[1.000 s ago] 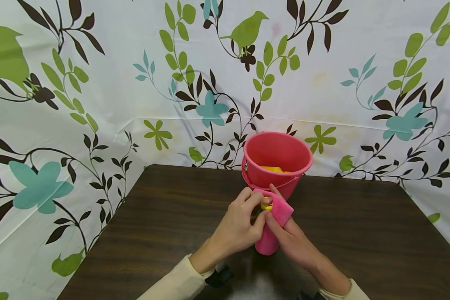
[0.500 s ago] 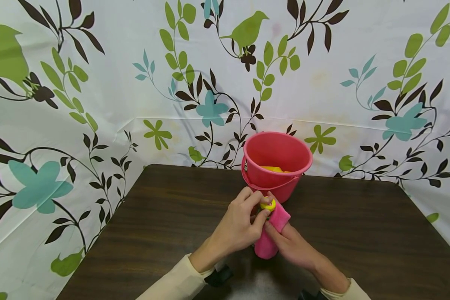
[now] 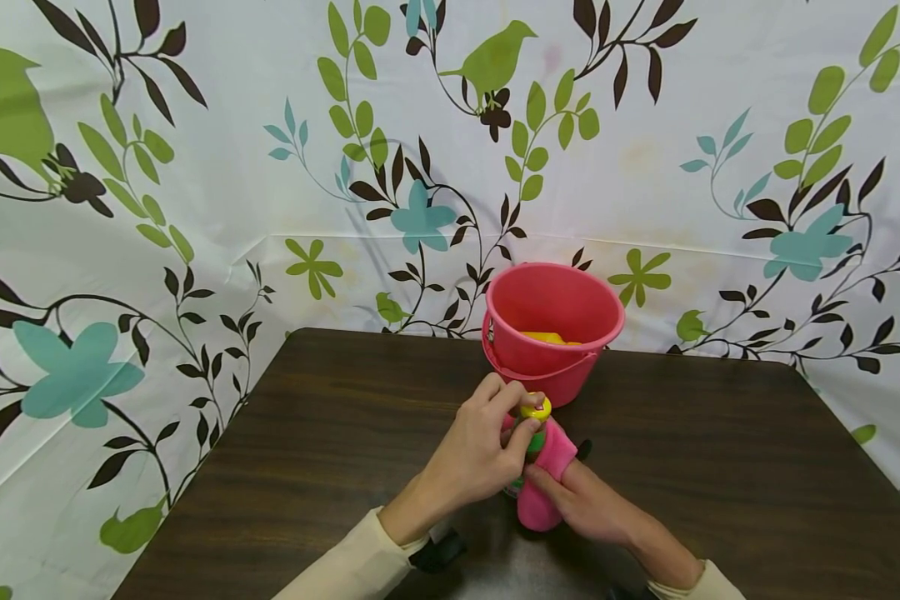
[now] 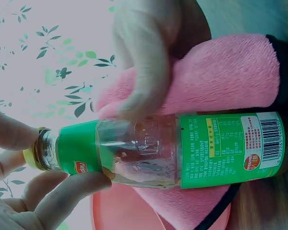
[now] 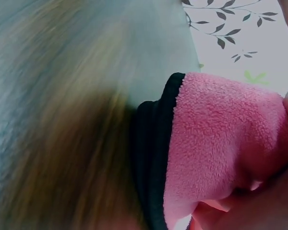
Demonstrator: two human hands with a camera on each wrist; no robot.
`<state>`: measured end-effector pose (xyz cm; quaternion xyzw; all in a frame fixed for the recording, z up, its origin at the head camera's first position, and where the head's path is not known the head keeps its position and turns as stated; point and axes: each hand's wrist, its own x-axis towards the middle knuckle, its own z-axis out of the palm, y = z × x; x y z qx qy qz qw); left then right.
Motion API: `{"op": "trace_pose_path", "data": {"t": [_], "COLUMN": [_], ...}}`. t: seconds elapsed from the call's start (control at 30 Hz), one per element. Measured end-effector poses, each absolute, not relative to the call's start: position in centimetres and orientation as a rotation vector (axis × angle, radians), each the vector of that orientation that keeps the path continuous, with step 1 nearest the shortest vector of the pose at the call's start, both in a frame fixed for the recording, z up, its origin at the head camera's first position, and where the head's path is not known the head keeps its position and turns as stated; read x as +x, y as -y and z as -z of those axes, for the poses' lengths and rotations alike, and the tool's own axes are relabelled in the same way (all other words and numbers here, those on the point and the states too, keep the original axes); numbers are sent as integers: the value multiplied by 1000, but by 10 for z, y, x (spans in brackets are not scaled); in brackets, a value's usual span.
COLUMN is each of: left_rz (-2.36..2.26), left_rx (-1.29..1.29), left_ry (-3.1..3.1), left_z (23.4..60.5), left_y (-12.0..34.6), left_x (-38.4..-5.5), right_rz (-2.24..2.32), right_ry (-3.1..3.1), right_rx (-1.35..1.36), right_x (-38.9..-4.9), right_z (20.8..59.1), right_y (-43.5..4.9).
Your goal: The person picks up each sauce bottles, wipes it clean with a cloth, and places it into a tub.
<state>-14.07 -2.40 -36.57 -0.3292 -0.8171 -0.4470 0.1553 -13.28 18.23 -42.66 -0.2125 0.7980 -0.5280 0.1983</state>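
Note:
A clear glass bottle (image 4: 194, 148) with green labels stands at the middle of the table, largely covered by the hands in the head view. My left hand (image 3: 471, 446) pinches the neck end at its yellow cap (image 3: 537, 408), with a fingertip against the upper label in the left wrist view. A pink fleecy cloth (image 3: 542, 507) with dark edging is wrapped partly around the bottle. My right hand (image 3: 598, 502) grips the cloth against the bottle's side, its thumb in front. The right wrist view shows mostly the cloth (image 5: 225, 139) and blurred tabletop.
A pink bucket (image 3: 532, 356) stands just behind the hands, its handle hanging down the front. Something yellow (image 3: 547, 337) lies inside it. The dark wooden table (image 3: 720, 467) reaches back to a white sheet (image 3: 255, 183) printed with leaves and birds.
My right hand and the cloth have slid down along the bottle, toward me. More of the yellow cap and the green label now shows. My left hand has stayed at the cap.

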Motion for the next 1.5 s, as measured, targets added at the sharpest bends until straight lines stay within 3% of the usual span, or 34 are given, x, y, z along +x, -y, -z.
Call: {"op": "trace_pose_path", "data": {"t": [0.43,0.57,0.67,0.9,1.1,1.5], "left_rz": [1295,1296,1290,1295,1284,1266], "left_rx": [-943,-941,-941,-934,-938,-942], "left_ry": [2354,2358,2358,2351,2334,2307], "left_z": [367,367,368,368,368,368], "left_y": [24,24,23,23,23,22], "left_x": [-141,-142,-142,-141,-141,-142], "right_rz": [1170,1049,990,756,674,839], "right_ry": [-2350,-2437,-2506,-2660,-2667,-2634], "right_rx": [-625,-652,-743,-624,-513,-632], "right_x": [-135,-157,-164,-140,-140,-137], "right_z": [437,485,500,446,438,442], "right_y": [-191,-207,-211,-187,-183,-189]}}
